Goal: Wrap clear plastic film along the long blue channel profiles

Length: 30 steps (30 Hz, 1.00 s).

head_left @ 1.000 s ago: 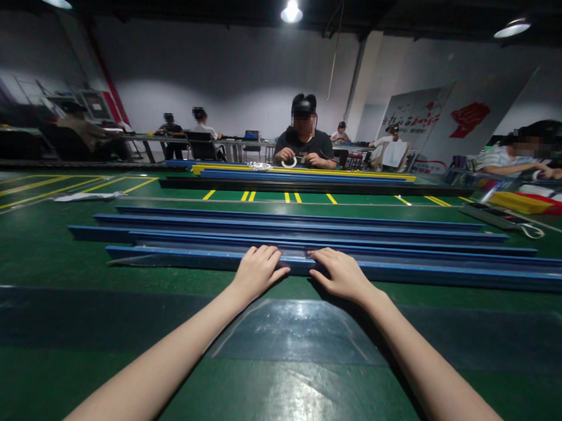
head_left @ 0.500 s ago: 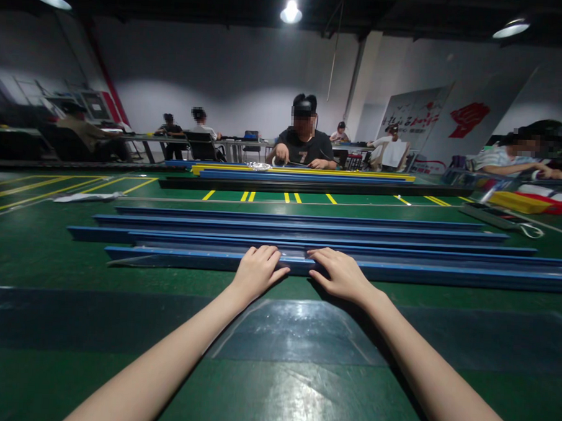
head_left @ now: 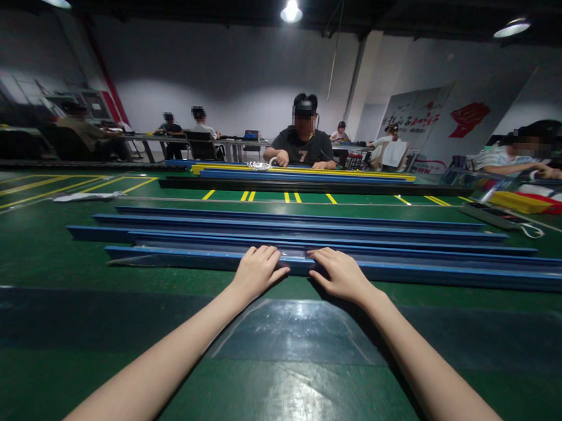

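Observation:
Several long blue channel strips lie crosswise on the green table (head_left: 292, 391). Both of my hands rest on the nearest blue strip (head_left: 186, 257), a short gap apart. My left hand (head_left: 258, 271) grips it with the fingers over the top and the thumb along the near side. On the right of the gap, my right hand (head_left: 338, 274) holds the same strip, its thumb also at the near face. Clear film shows along the strip's left end. Below my hands a transparent sheet (head_left: 298, 335) lies flat under my forearms.
Beyond are more blue strips (head_left: 308, 228), a black strip (head_left: 310, 187) and yellow strips (head_left: 385, 177). A person (head_left: 307, 143) sits opposite. At the right lie a grey tool-like bar (head_left: 499, 217) and a yellow tray (head_left: 518, 202). Other people sit farther back.
My hands and the strips have not visibly moved. The person opposite has shifted both hands slightly.

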Tool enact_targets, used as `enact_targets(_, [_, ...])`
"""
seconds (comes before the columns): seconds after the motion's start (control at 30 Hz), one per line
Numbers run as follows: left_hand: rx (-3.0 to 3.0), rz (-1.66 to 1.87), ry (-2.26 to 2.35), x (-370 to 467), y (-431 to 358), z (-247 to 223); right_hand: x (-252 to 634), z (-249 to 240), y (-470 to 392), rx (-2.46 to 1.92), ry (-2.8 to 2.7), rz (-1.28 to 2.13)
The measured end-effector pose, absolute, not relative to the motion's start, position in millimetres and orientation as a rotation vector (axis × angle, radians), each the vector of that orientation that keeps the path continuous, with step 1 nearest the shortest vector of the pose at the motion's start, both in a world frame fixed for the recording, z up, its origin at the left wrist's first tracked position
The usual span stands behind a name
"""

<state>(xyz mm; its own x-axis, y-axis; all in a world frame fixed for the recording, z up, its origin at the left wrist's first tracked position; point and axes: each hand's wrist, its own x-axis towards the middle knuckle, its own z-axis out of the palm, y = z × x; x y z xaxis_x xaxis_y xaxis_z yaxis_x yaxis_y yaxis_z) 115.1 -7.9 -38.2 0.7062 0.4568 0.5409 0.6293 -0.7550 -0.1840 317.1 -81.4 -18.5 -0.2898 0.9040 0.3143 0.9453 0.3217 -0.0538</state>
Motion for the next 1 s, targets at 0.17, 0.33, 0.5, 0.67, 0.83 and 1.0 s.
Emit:
enact_targets(0.17, [-2.568, -0.69, -0.843, 115.1, -7.1, -39.6, 317.4, -19.0, -81.7, -1.659, -2.3, -0.214])
enact_targets(0.33, [-2.573, -0.686, -0.852, 115.2, -6.2, -40.2, 317.5, -19.3, -81.7, -1.657, -2.3, -0.222])
enact_targets(0.5, [-2.569, -0.686, -0.852, 115.2, -6.7, -40.2, 317.6, -19.8, -81.1, -1.661, -2.304, -0.221])
enact_targets(0.67, [-2.565, -0.673, -0.858, 116.2, -7.2, -39.4, 317.1, -19.4, -81.6, -1.659, -2.299, -0.216])
enact_targets(0.83, [-2.565, -0.668, -0.85, 115.6, -7.0, -39.4, 316.7, -18.9, -81.8, -1.661, -2.3, -0.219])
enact_targets(1.0, [-2.565, -0.669, -0.845, 115.1, -7.3, -39.6, 316.8, -19.4, -81.9, -1.658, -2.297, -0.222])
